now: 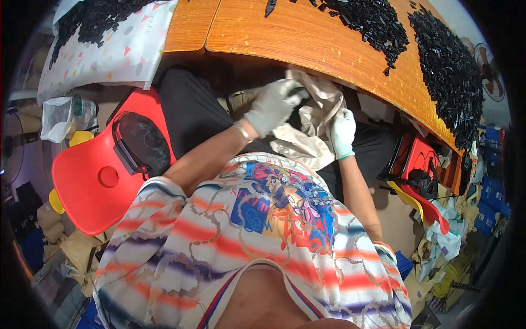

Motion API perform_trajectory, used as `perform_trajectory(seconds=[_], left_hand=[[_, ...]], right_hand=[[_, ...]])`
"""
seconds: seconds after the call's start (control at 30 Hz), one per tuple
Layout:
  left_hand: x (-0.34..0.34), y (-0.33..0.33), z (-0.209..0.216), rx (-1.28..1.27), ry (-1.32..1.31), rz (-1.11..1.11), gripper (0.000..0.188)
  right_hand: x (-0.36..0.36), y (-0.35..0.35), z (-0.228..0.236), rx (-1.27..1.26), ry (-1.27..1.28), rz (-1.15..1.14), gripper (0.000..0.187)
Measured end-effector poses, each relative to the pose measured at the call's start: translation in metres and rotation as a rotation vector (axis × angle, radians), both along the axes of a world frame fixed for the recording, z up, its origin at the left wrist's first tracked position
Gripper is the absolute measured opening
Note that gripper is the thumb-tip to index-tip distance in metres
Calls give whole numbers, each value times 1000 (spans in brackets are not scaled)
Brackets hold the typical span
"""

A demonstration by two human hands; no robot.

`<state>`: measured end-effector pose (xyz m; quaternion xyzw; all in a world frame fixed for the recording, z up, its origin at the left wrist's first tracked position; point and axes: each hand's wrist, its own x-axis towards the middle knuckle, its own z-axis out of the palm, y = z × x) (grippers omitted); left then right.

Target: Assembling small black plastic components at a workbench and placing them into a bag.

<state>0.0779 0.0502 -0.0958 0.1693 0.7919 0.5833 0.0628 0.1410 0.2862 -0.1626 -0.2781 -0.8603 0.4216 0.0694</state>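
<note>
A crumpled beige sack (315, 107) lies over my lap, below the edge of the wooden table. My right hand (343, 134), in a white glove, is closed on the sack's right side. At the sack's upper left is my left hand (274, 105), also gloved, with a bracelet at the wrist. Its fingers are curled and slightly blurred. Something dark shows by the fingertips, but I cannot make out what it is. The inside of the sack is mostly hidden.
Heaps of small black pieces (372, 27) lie on the wooden table (263, 33). More black pieces (104, 19) cover part of a patterned cloth (109, 63) at left. A red chair (93, 175) with a black mesh bag (143, 143) stands left; another red chair (419, 151) stands right.
</note>
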Motion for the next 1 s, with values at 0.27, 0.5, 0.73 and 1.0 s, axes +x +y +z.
perform_trajectory(seconds=[0.27,0.5,0.73,1.0], left_hand=[[9,27,41,52,379,-193,20],[18,68,77,149,354,-556,22],[11,23,90,161,197,-508,20],[-13,-43,29,-205,354,-252,26]], right_hand=[[28,-38,73,459,310,624,20],[-8,39,21,-15,310,826,14],[-34,106,12,753,-182,784,35],[-22,137,-64,631,73,676,32]])
